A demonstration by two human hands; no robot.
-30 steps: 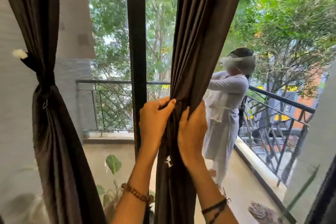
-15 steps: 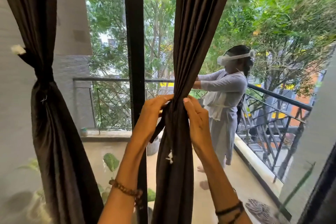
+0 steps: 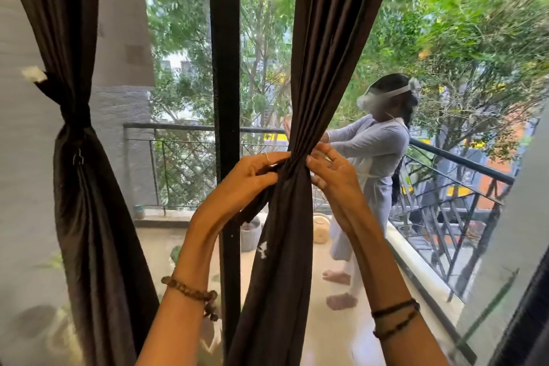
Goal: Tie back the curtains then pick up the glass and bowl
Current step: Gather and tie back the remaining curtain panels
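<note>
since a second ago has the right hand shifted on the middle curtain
Yes. The right hand has come off the front of the curtain to its right edge, farther from the window frame.
</note>
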